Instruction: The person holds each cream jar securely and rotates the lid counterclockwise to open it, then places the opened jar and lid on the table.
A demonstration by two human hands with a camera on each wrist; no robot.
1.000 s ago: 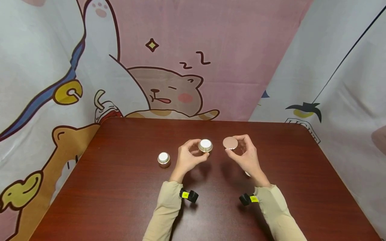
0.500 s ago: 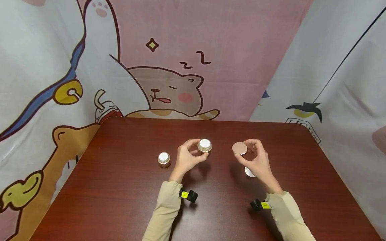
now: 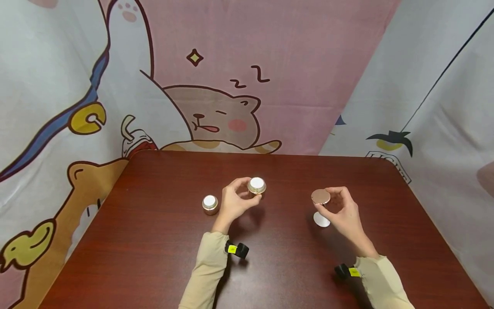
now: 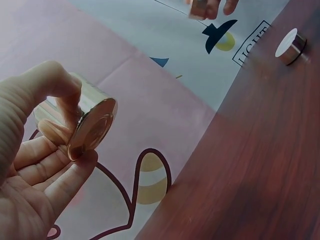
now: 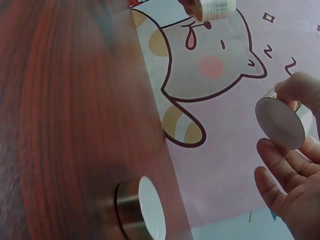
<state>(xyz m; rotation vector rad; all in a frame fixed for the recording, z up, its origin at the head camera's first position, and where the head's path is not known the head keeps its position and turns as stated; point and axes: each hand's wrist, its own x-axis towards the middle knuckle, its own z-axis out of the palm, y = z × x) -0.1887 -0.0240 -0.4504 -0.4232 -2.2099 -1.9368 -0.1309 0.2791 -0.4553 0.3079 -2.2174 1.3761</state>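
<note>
Above the table's middle, my left hand (image 3: 234, 205) grips a small gold cosmetic jar (image 3: 257, 185) between thumb and fingers. The jar shows a white top in the head view; its rose-gold base (image 4: 95, 127) faces the left wrist camera. My right hand (image 3: 348, 216) pinches a rose-gold jar lid (image 3: 320, 196) by its edge, held off the table with its white inside (image 5: 280, 122) facing the right wrist camera. Just below it a second lid (image 3: 322, 219) lies upturned, white inside upward. A second jar (image 3: 210, 205), white-topped, stands upright left of my left hand.
The dark red-brown wooden table (image 3: 154, 257) spreads under both hands. A cartoon-printed cloth (image 3: 293, 86) hangs behind its far edge and along the sides. Small black cameras with yellow labels sit at both wrists.
My right hand has carried its lid rightward and nearer to me, away from the jar, uncovering the upturned lid on the table. My left hand and its jar have shifted slightly left.
</note>
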